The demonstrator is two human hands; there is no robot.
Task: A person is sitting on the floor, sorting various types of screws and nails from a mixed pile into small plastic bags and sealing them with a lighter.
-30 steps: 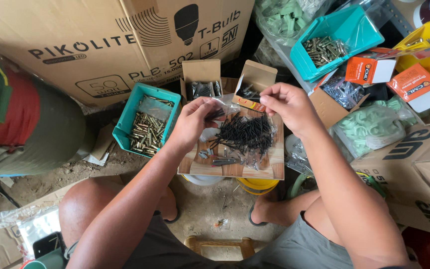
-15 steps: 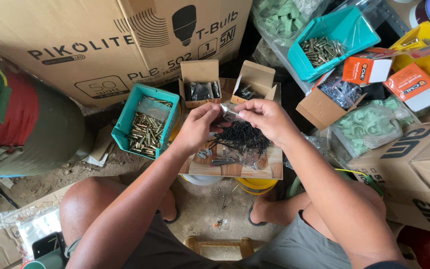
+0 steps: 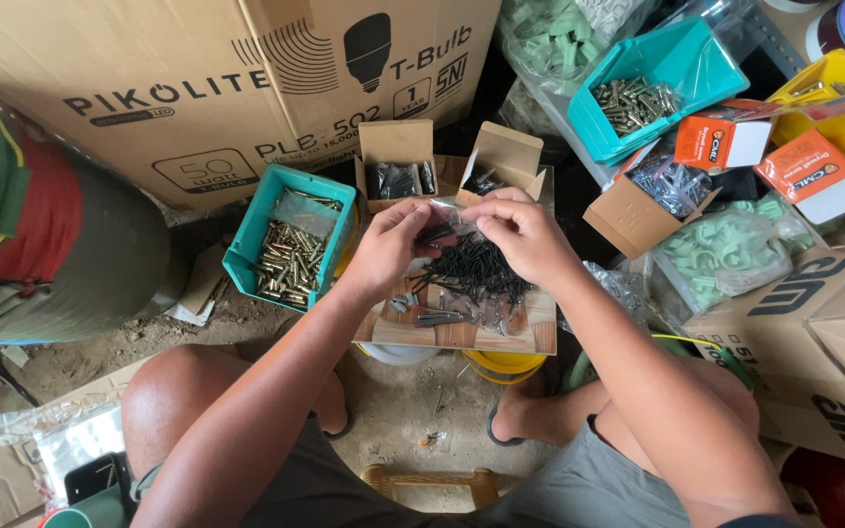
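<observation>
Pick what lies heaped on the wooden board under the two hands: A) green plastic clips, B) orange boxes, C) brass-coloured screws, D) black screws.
D: a dark pile of black screws lies on the wooden board, just below the left hand and right hand.

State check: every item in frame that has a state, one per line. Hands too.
left hand: pinching a small clear bag, over the board
right hand: pinching the same bag
clear bag: held between both hands, black screws inside
black screws: piled loose on the wooden board
wooden board: flat, on buckets
left teal bin: open, brass screws inside
two small cardboard boxes: flaps open
upper teal bin: open, tilted, partly filled
</observation>
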